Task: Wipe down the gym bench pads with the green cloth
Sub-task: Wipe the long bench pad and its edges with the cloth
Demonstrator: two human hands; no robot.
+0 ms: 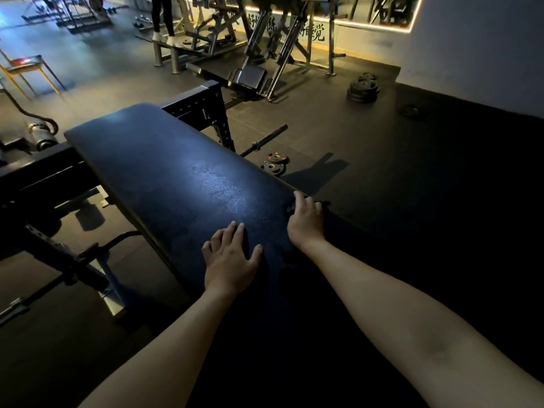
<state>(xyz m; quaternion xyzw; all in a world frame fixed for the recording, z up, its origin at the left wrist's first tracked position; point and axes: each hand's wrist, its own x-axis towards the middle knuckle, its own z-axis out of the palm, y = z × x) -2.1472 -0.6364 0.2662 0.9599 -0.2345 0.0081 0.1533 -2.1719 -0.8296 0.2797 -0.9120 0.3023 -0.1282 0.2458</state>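
Left hand (231, 262) flat on the near part of the bench pad (164, 172), palm down, fingers straight and slightly spread, thumb out to the side toward the other wrist; pressing or resting, gripping nothing. Right hand (304, 220) at the right edge of the same pad, fingers curled over something small and dark (291, 208) that shows just beside the thumb and again past the knuckles at the pad's edge; probably the cloth, but far too dim to tell its colour or to be sure, and how tightly gripped cannot be told. Both forearms bare, reaching in from the bottom of the view. Pad itself dark, leathery, tilted away and up to the left, with a pale sheen near its middle, carried on a black perforated steel frame (206, 113). On the floor to the right of the pad, a barbell (265, 139) with two small weight plates (273, 163) lying near it; farther back, a stack of plates (362, 89) near the wall. In the background, more machines, and a person's legs (163, 16) standing by them.
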